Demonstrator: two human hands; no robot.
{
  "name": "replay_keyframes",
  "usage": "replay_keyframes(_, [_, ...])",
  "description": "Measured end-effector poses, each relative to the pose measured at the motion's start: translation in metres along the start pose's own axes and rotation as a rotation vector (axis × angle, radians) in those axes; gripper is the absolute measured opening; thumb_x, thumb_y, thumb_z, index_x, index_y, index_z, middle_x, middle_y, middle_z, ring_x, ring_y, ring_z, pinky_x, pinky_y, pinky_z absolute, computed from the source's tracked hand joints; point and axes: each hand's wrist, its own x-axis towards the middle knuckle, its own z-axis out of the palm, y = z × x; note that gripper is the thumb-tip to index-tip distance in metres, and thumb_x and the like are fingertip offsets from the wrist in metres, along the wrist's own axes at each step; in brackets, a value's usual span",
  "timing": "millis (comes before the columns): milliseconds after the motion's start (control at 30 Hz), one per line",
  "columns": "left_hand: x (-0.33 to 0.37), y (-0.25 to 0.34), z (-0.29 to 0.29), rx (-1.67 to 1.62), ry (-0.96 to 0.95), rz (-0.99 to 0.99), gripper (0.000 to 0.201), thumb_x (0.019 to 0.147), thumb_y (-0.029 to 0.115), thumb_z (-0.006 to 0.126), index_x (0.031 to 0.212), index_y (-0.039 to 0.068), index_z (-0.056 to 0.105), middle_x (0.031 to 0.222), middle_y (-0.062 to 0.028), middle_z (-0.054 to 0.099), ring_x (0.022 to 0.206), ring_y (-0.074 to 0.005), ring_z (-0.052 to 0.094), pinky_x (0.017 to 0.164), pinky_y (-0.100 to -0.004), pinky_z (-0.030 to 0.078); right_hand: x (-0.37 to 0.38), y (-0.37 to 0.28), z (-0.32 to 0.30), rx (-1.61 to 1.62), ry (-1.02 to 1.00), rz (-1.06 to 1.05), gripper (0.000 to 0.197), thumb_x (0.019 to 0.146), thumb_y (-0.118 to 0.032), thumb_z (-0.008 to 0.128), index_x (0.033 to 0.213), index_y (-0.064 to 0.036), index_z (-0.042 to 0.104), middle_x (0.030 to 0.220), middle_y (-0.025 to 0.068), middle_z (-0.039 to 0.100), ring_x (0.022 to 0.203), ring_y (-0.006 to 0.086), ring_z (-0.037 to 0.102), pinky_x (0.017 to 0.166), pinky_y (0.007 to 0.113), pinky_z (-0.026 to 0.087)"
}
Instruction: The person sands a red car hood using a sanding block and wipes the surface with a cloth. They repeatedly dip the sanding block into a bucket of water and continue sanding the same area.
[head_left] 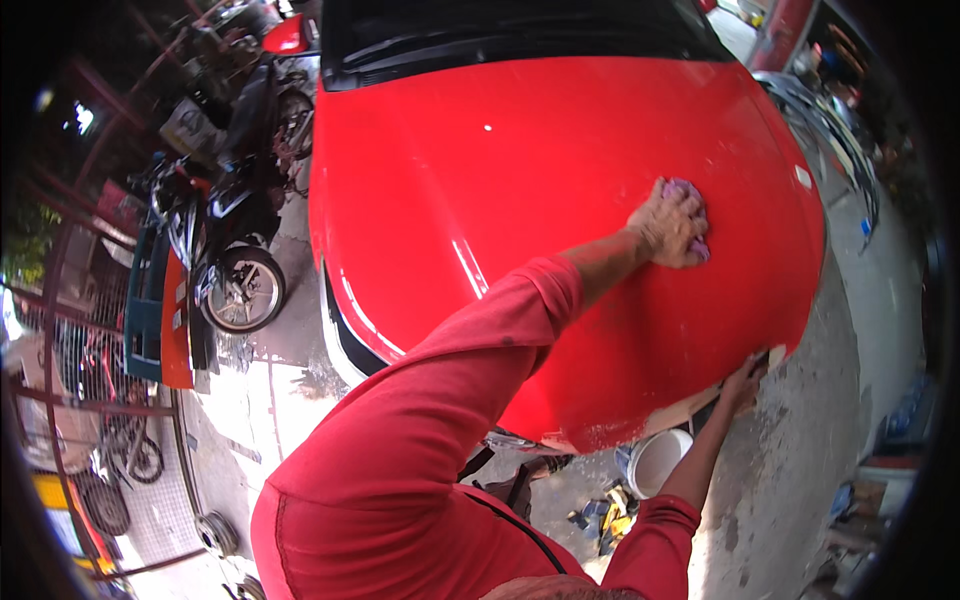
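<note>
A glossy red car hood (480,190) fills the middle of the view, with pale smudges on its right part. My left arm reaches across it, and my left hand (670,225) presses a bunched purple cloth (698,247) on the painted surface, its fingers bent over the cloth. Lower down, my right hand (742,385) touches the car's front edge beside a small pale patch; its fingers are too small and partly hidden to read. A small white patch (803,177) shows near the hood's right edge.
Below the car's front stands a white bucket (660,462), with yellow and dark scraps (610,515) on the concrete floor beside it. A motorcycle (235,270) is parked at the left, next to upright orange and teal panels (150,300). Curved car trim parts (835,140) lie at the right.
</note>
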Motion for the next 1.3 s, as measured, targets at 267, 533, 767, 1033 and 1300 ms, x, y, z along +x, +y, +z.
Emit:
replay_keyframes(267, [-0.015, -0.042, 0.028, 0.093, 0.210, 0.090, 0.062, 0.091, 0.066, 0.072, 0.135, 0.022, 0.074, 0.155, -0.0088, 0.057, 0.147, -0.0396, 0.047, 0.119, -0.0678, 0.037, -0.264, 0.051, 0.017, 0.129, 0.126, -0.795, 0.076, 0.099, -0.044, 0.073, 0.163, -0.0123, 0.048, 0.153, 0.0358, 0.051, 0.115, 0.0507, 0.058, 0.100, 0.057, 0.046])
replay_keyframes(533, [0.012, -0.033, 0.039, 0.097, 0.161, 0.198, 0.065, 0.093, 0.066, 0.071, 0.141, 0.021, 0.070, 0.156, -0.0110, 0.057, 0.147, -0.0417, 0.049, 0.119, -0.0633, 0.040, -0.024, 0.026, 0.022, 0.009, 0.191, -0.074, 0.066, 0.103, -0.058, 0.060, 0.159, -0.0248, 0.055, 0.148, 0.0184, 0.063, 0.122, 0.0463, 0.059, 0.107, 0.056, 0.048])
replay_keyframes(767, [0.000, -0.050, 0.021, 0.157, 0.111, 0.179, 0.065, 0.093, 0.063, 0.070, 0.140, 0.018, 0.070, 0.154, -0.0150, 0.058, 0.144, -0.0422, 0.052, 0.118, -0.0571, 0.044, -0.276, 0.059, 0.028, 0.175, 0.218, -0.431, 0.067, 0.095, -0.045, 0.075, 0.156, -0.0225, 0.058, 0.148, 0.0265, 0.055, 0.112, 0.0416, 0.058, 0.096, 0.053, 0.048])
replay_keyframes(1033, [0.018, -0.024, 0.032, 0.131, 0.126, 0.216, 0.061, 0.094, 0.061, 0.070, 0.138, 0.019, 0.072, 0.153, -0.0115, 0.060, 0.139, -0.0384, 0.057, 0.115, -0.0538, 0.046, -0.014, 0.037, 0.035, 0.162, 0.253, 0.107, 0.065, 0.101, -0.056, 0.062, 0.158, -0.0241, 0.056, 0.143, 0.0231, 0.060, 0.124, 0.0441, 0.055, 0.105, 0.057, 0.046])
replay_keyframes(1300, [0.000, -0.050, 0.016, 0.189, 0.127, 0.193, 0.062, 0.094, 0.061, 0.070, 0.139, 0.019, 0.071, 0.153, -0.0118, 0.060, 0.138, -0.0371, 0.058, 0.114, -0.0538, 0.046, -0.237, 0.027, 0.031, 0.146, 0.226, -0.321, 0.063, 0.099, -0.049, 0.070, 0.155, -0.0240, 0.060, 0.149, 0.0252, 0.056, 0.121, 0.0437, 0.057, 0.103, 0.054, 0.047])
